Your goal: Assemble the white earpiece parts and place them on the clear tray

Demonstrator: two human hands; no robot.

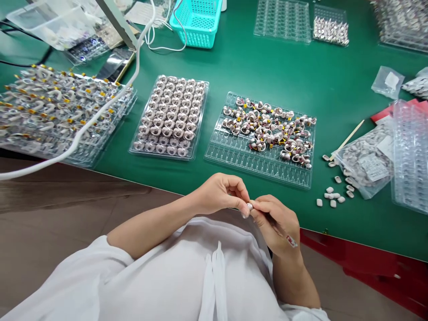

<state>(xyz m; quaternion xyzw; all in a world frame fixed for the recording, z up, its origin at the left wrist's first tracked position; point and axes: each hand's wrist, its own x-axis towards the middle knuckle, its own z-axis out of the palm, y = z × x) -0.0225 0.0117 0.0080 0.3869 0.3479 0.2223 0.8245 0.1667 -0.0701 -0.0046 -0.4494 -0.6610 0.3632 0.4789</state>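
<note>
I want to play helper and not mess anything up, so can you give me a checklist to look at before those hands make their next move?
1. Small piece held: ok, the fingertips of the left hand and right hand meet around it.
2. Fine details on that piece: cannot tell, too small and partly covered.
3. Ring-like parts in tidy rows on the nearest tray: not ok, they lie jumbled.
4. All loose pale pieces inside the bag: not ok, some lie beside it.
5. White cable not touching the left trays: cannot tell, it crosses in front of them.
</note>
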